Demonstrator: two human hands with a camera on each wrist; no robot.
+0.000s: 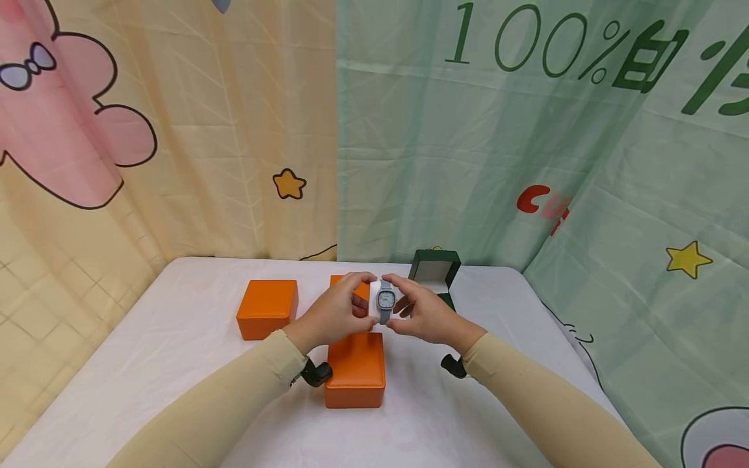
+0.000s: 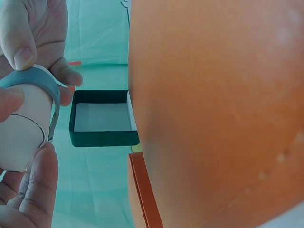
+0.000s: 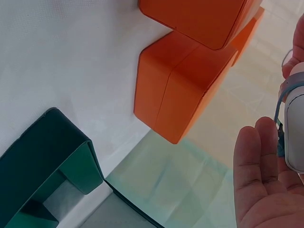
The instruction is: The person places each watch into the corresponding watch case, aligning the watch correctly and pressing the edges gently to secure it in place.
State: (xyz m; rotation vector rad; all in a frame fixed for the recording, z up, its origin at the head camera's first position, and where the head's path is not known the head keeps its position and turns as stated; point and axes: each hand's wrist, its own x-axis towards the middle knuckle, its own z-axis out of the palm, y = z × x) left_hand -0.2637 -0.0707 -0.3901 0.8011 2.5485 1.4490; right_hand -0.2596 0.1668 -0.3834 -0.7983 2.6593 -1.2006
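Note:
A wristwatch (image 1: 386, 299) with a squarish pale dial and a grey-blue strap (image 2: 40, 78) is wrapped around a white watch cushion (image 2: 21, 137). My left hand (image 1: 333, 309) grips the cushion's left end between thumb and fingers. From the other side, my right hand (image 1: 430, 315) pinches the watch, index finger at the strap's upper part and thumb at its lower part. Both hands hold it up above the table, dial toward the head camera. Just behind the right hand stands a dark green box (image 1: 447, 263) with its lid raised, its lower part partly hidden by that hand.
An orange box (image 1: 354, 364) lies in front, below the hands. Another orange box (image 1: 267, 305) sits to the left, and a third (image 1: 337, 279) is partly hidden behind the left hand. All stand on a white-covered table (image 1: 199, 338), with printed curtains (image 1: 433, 162) behind.

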